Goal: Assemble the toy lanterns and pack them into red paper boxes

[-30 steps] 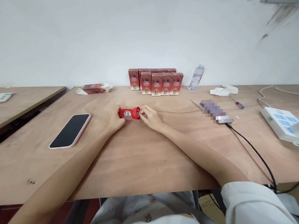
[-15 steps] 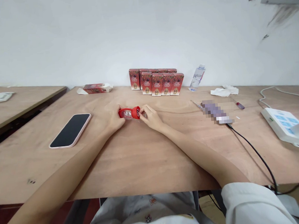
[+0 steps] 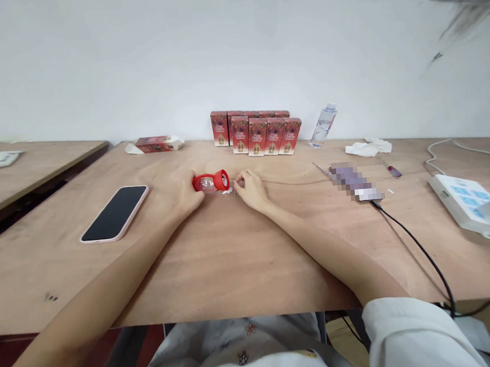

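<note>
A small red lantern (image 3: 208, 183) with a clear middle lies on its side above the table, its round red end facing right. My left hand (image 3: 190, 193) is closed around its left end. Just right of the lantern, my right hand (image 3: 250, 190) has thumb and fingertips pinched together, apart from the red end. Whatever may be between those fingertips is too small to make out. A little white piece (image 3: 227, 191) and a thin wire handle (image 3: 229, 196) show below the lantern's right end.
Several red boxes (image 3: 257, 137) stand by the wall, left of a clear bottle (image 3: 323, 125). An opened box (image 3: 157, 144) lies back left. A phone (image 3: 115, 214) is at left. A blurred device (image 3: 353, 182), screwdriver (image 3: 392, 170), tissue (image 3: 368, 148) and power strip (image 3: 469, 202) lie right.
My right hand has drawn back slightly to the right from the lantern's red end, with its fingers now pinched. The lantern's end shows more fully, and a white piece appears below it.
</note>
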Motion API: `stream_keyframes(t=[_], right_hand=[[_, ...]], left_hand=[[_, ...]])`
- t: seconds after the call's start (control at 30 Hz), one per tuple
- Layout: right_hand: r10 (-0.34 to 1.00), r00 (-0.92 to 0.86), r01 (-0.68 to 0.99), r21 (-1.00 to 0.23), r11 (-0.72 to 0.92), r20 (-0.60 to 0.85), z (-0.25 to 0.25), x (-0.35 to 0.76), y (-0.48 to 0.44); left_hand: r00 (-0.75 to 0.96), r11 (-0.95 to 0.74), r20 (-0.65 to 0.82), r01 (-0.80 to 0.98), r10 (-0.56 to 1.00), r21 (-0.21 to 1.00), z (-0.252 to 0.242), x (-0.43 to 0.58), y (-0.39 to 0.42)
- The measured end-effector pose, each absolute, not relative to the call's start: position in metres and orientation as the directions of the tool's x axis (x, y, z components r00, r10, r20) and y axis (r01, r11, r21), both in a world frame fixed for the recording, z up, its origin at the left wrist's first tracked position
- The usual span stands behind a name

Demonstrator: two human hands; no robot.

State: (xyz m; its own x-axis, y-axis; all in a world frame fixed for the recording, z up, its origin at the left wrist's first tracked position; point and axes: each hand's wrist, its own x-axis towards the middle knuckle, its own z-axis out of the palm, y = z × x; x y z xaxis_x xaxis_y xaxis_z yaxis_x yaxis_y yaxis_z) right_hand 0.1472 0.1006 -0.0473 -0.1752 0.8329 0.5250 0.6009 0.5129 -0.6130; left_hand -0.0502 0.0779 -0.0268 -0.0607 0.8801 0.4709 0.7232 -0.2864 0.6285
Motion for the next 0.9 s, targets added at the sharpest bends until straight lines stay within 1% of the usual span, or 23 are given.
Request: stream_keyframes(t=[0.1,0.23,0.33,0.4,0.43,0.5,0.57,0.63,0.7,0.9], right_hand=[[0.873,-0.151,0.624,-0.641,0.448,0.463,-0.053,0.147,0.108],[0.823,-0.114,0.588,-0.630,0.508,0.557,-0.052,0.147,0.108],[0.798,-0.123,0.522,-0.645,0.558,0.590,-0.045,0.147,0.102],[0.830,-0.147,0.428,-0.721,0.544,0.539,-0.042,0.147,0.099],[0.861,-0.161,0.362,-0.782,0.507,0.483,-0.041,0.147,0.098],[0.928,-0.195,0.198,-0.914,0.355,0.318,-0.041,0.145,0.099],[0.957,-0.231,0.065,-0.979,0.192,0.172,-0.044,0.144,0.102],[0.963,-0.249,0.005,-0.994,0.113,0.108,-0.046,0.143,0.106],[0.963,-0.252,-0.004,-0.995,0.096,0.094,-0.047,0.143,0.109],[0.956,-0.277,-0.032,-0.996,0.085,0.091,-0.044,0.145,0.107]], left_hand=[[-0.064,-0.266,0.461,0.743,0.885,0.615,-0.022,-0.048,0.074],[-0.063,-0.263,0.458,0.746,0.887,0.612,-0.019,-0.045,0.071],[-0.029,-0.287,0.493,0.783,0.870,0.553,-0.018,-0.045,0.068],[-0.033,-0.299,0.547,0.809,0.836,0.506,-0.019,-0.046,0.068],[-0.034,-0.308,0.574,0.818,0.818,0.486,-0.021,-0.047,0.069],[-0.023,-0.327,0.620,0.834,0.784,0.444,-0.025,-0.050,0.072],[0.020,-0.349,0.659,0.860,0.752,0.372,-0.030,-0.052,0.075],[0.063,-0.357,0.695,0.889,0.716,0.287,-0.034,-0.054,0.077],[0.092,-0.357,0.715,0.905,0.693,0.229,-0.037,-0.053,0.079],[0.084,-0.343,0.724,0.913,0.684,0.219,-0.036,-0.046,0.078]])
